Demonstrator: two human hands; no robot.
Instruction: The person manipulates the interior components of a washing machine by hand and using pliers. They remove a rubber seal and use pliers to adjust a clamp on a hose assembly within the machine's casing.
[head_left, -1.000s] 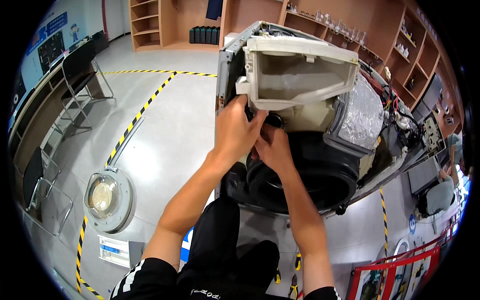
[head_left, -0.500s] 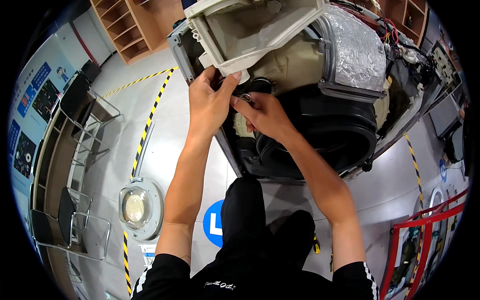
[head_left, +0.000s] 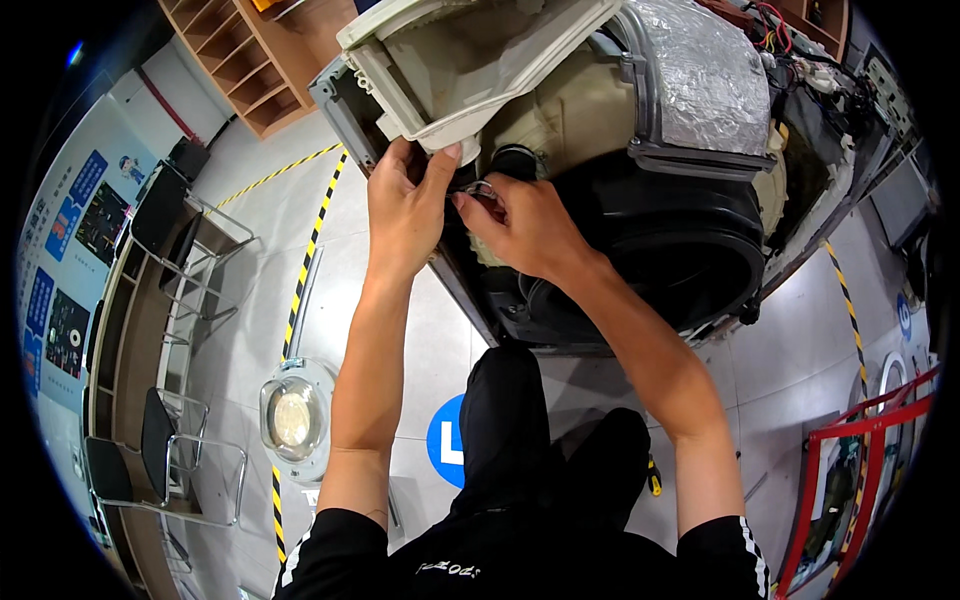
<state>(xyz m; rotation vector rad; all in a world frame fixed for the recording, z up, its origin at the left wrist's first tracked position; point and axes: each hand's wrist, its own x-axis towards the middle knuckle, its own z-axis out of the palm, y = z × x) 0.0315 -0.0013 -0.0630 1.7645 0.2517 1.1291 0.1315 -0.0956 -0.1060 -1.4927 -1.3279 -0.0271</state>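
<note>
In front of me is an opened front-loading washing machine. My left hand [head_left: 408,215] is closed on the lower end of its off-white detergent drawer housing [head_left: 470,95], with the thumb against the short spout [head_left: 465,152]. Close beside it, my right hand [head_left: 530,222] pinches a small metal ring that looks like a hose clamp [head_left: 481,188]. Just beyond the right fingers rises a black rubber hose [head_left: 514,160] with a clamp around it. What lies below the spout, between the two hands, is mostly hidden by my fingers.
The black door gasket [head_left: 690,270] and a foil-covered duct [head_left: 695,85] fill the machine's right side. Its metal frame edge [head_left: 465,300] runs along the left. A detached round door [head_left: 297,420] lies on the floor, and a red metal frame [head_left: 815,500] stands at lower right.
My view has shifted slightly, moving the floor and door rightward in the picture. Both hands keep nearly the same place at the spout, and the metal ring in my right fingers has moved only a little.
</note>
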